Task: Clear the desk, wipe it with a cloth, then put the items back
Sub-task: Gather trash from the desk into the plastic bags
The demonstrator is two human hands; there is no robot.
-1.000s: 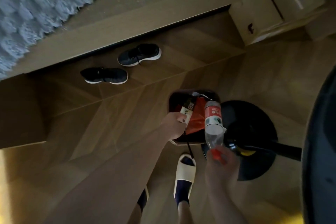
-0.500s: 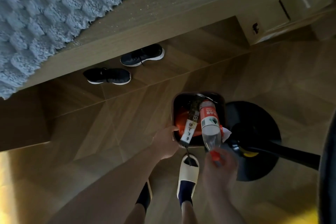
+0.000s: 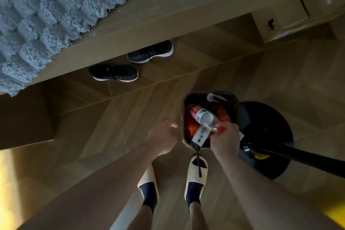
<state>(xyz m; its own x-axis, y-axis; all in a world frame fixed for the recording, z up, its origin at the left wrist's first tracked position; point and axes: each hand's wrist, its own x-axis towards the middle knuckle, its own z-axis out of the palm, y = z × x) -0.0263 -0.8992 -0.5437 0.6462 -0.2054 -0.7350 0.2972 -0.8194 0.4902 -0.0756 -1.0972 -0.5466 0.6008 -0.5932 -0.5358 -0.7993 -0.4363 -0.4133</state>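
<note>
Left hand (image 3: pixel 163 137) is off the white labelled packet (image 3: pixel 200 135) now, fingers loosely spread and empty, just left of the dark waste bin (image 3: pixel 183 117). The packet it was holding half a second ago leans on the bin's near rim, its black cord dangling over a slipper (image 3: pixel 196 177). Right hand (image 3: pixel 225 141), over the bin's near right corner, has tipped the plastic bottle (image 3: pixel 202 115) from upright to lying inside the bin, fingers closed at its red cap.

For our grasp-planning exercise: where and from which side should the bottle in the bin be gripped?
Grip the bottle at its neck end, coming from above on the near side: it lies tilted in the bin, base down among the rubbish and neck up by the right hand.
</note>
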